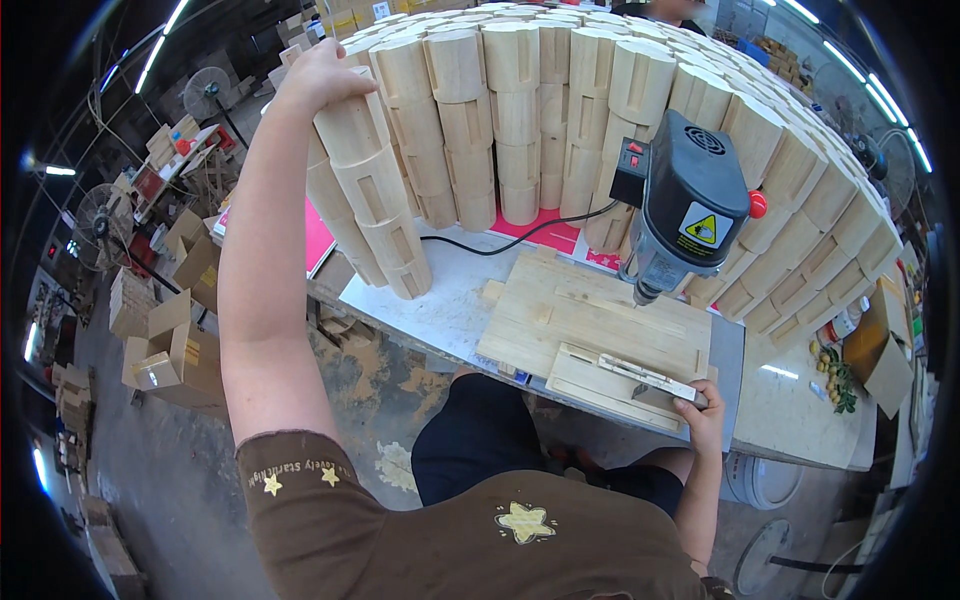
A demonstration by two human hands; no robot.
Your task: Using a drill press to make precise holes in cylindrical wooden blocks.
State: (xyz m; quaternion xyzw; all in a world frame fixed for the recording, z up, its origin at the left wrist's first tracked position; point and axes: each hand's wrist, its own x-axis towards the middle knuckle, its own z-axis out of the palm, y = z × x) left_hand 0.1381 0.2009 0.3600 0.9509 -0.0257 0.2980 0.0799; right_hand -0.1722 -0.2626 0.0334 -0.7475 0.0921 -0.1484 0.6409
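Note:
My left hand (322,80) reaches up to the front left stack of pale wooden blocks. Its fingers are bent over the top wooden block (352,130), with the thumb along the near side. Low on the right, my right hand (706,412) is closed around the end of a narrow bar (645,375) with a pale, metallic-looking upper edge. That bar lies along a wooden board (590,312) fitted with strips. Over the board's far right part stands a dark bench drill (700,190), its chuck (646,292) pointing down.
Tall stacks of slotted wooden blocks (515,120) curve around the table's back and right. A black cable (510,245) runs from the drill leftward. Cardboard boxes (175,360) and a standing fan (205,92) are on the left. A white bucket (770,480) stands below the table at right.

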